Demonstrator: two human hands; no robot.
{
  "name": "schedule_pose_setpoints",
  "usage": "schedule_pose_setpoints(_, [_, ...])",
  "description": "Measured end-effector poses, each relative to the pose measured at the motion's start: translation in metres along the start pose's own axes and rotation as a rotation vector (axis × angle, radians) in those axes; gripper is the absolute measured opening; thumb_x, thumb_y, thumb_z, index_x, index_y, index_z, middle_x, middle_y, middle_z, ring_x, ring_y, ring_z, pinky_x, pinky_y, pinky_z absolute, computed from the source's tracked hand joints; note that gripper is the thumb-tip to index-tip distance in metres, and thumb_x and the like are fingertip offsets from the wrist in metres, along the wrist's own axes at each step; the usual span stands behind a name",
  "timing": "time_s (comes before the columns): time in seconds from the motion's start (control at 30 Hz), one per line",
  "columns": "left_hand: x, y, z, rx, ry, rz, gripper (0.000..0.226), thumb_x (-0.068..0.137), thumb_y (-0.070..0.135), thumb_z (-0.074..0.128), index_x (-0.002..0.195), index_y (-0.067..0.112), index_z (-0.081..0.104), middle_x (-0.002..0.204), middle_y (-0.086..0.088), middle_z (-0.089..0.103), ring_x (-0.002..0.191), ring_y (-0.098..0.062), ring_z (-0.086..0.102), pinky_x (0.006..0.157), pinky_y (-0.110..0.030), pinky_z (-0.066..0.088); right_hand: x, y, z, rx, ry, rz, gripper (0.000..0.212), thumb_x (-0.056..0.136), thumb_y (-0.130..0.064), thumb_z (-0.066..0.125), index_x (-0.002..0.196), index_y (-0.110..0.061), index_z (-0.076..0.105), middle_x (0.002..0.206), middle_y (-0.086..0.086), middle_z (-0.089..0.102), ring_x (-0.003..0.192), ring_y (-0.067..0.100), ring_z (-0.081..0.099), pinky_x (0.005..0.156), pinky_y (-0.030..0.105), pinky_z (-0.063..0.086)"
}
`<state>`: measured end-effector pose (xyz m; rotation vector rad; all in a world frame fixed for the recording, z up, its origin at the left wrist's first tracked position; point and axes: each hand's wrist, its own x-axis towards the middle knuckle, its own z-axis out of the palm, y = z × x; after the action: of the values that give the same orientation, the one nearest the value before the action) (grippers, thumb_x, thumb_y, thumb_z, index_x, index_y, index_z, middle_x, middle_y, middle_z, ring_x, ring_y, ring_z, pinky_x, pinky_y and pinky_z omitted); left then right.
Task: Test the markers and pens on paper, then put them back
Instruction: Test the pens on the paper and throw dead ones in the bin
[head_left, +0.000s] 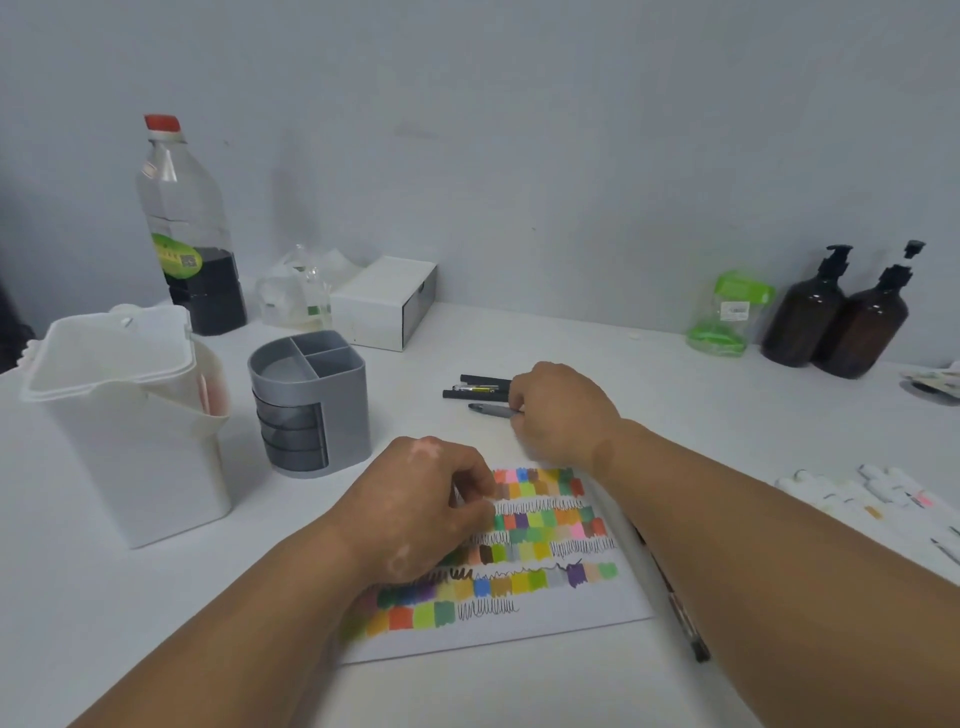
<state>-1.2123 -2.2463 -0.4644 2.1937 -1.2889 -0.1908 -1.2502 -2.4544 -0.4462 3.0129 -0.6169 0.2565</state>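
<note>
My right hand (561, 410) hides the ends of the pens (480, 389), so I cannot tell its grip. My left hand (421, 509) curls on the paper (571, 613), hold unclear. The markers (878, 488) are cut off at mid-right.

Soft, cool overhead light is leaving only faint shadows under the left hand (421, 504) and right hand (563, 410), while the wide lens is bowing the table (649, 374) beyond them and blur is smearing the colour swatches (540, 525) beside the left wrist.

Cannot see the right ends of the black pens (480, 393), covered by the right hand (558, 410). Cannot tell whether the left hand (421, 506) pinches anything over the paper (571, 613).
</note>
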Motion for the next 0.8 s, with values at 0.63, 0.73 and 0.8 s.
schedule_pose_setpoints(0.63, [-0.020, 0.034, -0.011, -0.498, -0.100, 0.138, 0.051, 0.079, 0.032, 0.084, 0.120, 0.051, 0.060, 0.107, 0.017, 0.071, 0.091, -0.012, 0.068, 0.077, -0.020, 0.056, -0.138, 0.002, -0.041, 1.805, 0.043, 0.484, 0.010, 0.099, -0.003, 0.060, 0.106, -0.002, 0.068, 0.088, 0.012, 0.078, 0.074, 0.023, 0.072, 0.066, 0.029, 0.062])
schedule_pose_setpoints(0.73, [-0.023, 0.041, -0.009, -0.377, -0.143, 0.229, 0.055, 0.076, 0.027, 0.087, 0.123, 0.046, 0.065, 0.108, 0.019, 0.070, 0.100, -0.011, 0.067, 0.090, -0.021, 0.054, -0.143, 0.000, -0.035, 1.876, 0.039, 0.426, 0.013, 0.101, 0.000, 0.055, 0.109, -0.001, 0.065, 0.085, 0.011, 0.076, 0.077, 0.023, 0.072, 0.066, 0.029, 0.061])
schedule_pose_setpoints(0.8, [-0.024, 0.044, -0.009, -0.364, -0.132, 0.229, 0.058, 0.075, 0.023, 0.088, 0.124, 0.044, 0.066, 0.107, 0.022, 0.070, 0.102, -0.007, 0.067, 0.091, -0.020, 0.054, -0.144, 0.001, -0.036, 1.874, 0.044, 0.408, 0.015, 0.101, 0.000, 0.055, 0.110, -0.002, 0.066, 0.085, 0.009, 0.076, 0.078, 0.021, 0.073, 0.065, 0.028, 0.060])
